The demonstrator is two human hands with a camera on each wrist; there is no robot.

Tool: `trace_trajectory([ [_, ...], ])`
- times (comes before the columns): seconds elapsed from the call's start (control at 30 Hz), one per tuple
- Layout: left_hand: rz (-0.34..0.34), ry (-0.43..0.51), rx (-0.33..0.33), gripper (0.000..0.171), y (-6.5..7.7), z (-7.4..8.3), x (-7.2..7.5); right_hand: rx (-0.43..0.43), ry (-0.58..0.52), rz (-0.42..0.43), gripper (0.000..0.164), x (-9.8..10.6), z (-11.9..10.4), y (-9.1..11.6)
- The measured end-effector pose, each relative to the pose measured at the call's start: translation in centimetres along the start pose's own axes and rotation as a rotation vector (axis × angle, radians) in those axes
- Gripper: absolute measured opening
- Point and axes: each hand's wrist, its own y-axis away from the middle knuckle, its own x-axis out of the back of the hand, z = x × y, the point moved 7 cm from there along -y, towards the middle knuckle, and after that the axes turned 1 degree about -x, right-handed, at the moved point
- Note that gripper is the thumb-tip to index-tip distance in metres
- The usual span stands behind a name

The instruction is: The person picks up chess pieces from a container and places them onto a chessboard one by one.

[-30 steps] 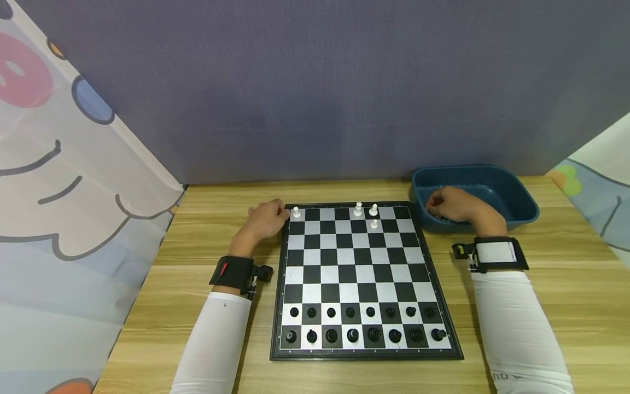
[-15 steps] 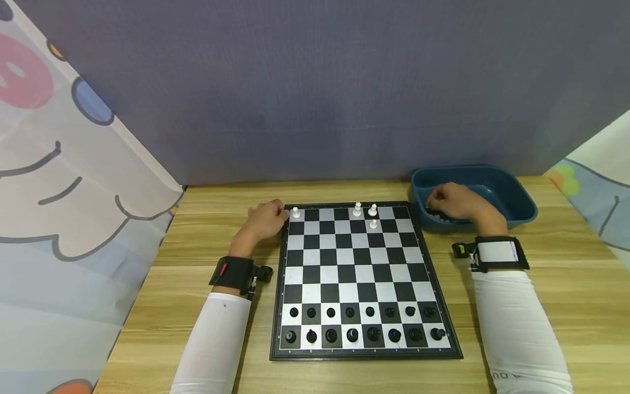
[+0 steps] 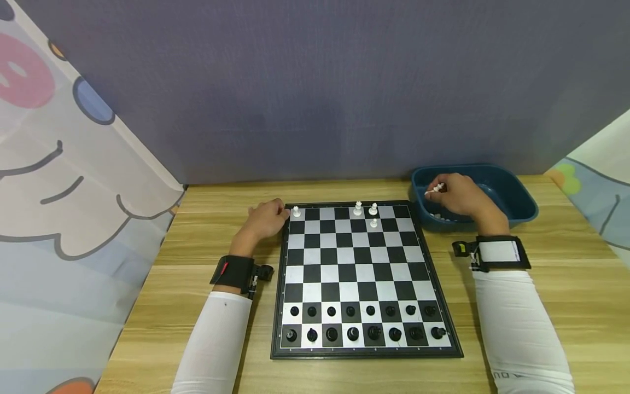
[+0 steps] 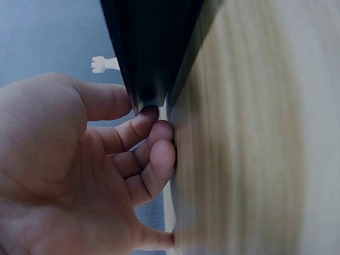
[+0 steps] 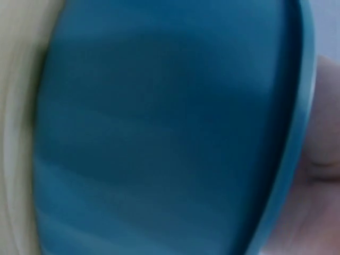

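My left hand (image 3: 266, 220) pinches the far left corner of the black-and-white chessboard (image 3: 343, 257) between thumb and index finger. In the left wrist view, the hand's other fingers (image 4: 162, 156) curl beside the board's dark edge (image 4: 151, 53). A white rook (image 3: 296, 212) stands in that corner, close to the thumb. Over the blue plastic basin (image 3: 524, 208), my right hand (image 3: 460, 195) pinches a white chess piece (image 3: 435, 189), tilted sideways; its kind is too small to tell. The right wrist view shows mostly the basin's outer wall (image 5: 159, 127), with part of the hand (image 5: 324, 159) behind the rim.
Three white pieces, among them a pawn (image 3: 373, 223), stand near the board's far edge. Two rows of black pieces (image 3: 353, 334) line the near side. More white pieces (image 3: 438, 217) lie in the basin. A grey-blue panel (image 3: 315, 93) rises behind the wooden table (image 3: 216, 208).
My right hand has risen a little from the basin's bottom, and a white chess piece now shows in its fingers. My left hand stays at the board's corner.
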Motion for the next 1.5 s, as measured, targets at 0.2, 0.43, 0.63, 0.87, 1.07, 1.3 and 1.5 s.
trace_trajectory([
  [0.2, 0.000, -0.002, 0.002, 0.025, 0.1, 0.0, -0.1, 0.035, -0.019, 0.068, 0.027, 0.5, -0.8, 0.1],
  [0.43, 0.005, 0.002, 0.001, 0.025, 0.1, 0.1, -0.1, 0.046, -0.062, 0.133, 0.033, 1.2, -1.9, 0.5],
  [0.63, 0.002, 0.004, 0.004, 0.024, 0.1, 0.1, -0.1, 0.069, -0.101, 0.198, 0.031, 1.9, -3.0, 0.9],
  [0.87, 0.000, 0.007, 0.004, 0.024, 0.1, 0.1, -0.1, 0.052, -0.160, 0.255, 0.028, 2.2, -4.5, 1.3],
  [1.07, 0.003, 0.001, 0.007, 0.024, 0.2, 0.2, -0.1, 0.097, -0.172, 0.321, 0.029, 2.2, -6.0, 1.6],
  [1.3, 0.006, 0.006, 0.009, 0.025, 0.2, 0.2, -0.3, 0.167, -0.172, 0.327, 0.017, 1.4, -7.7, 1.6],
  [1.5, 0.005, 0.007, 0.002, 0.025, 0.1, 0.2, -0.4, 0.207, -0.169, 0.277, 0.017, 1.0, -9.2, 1.8],
])
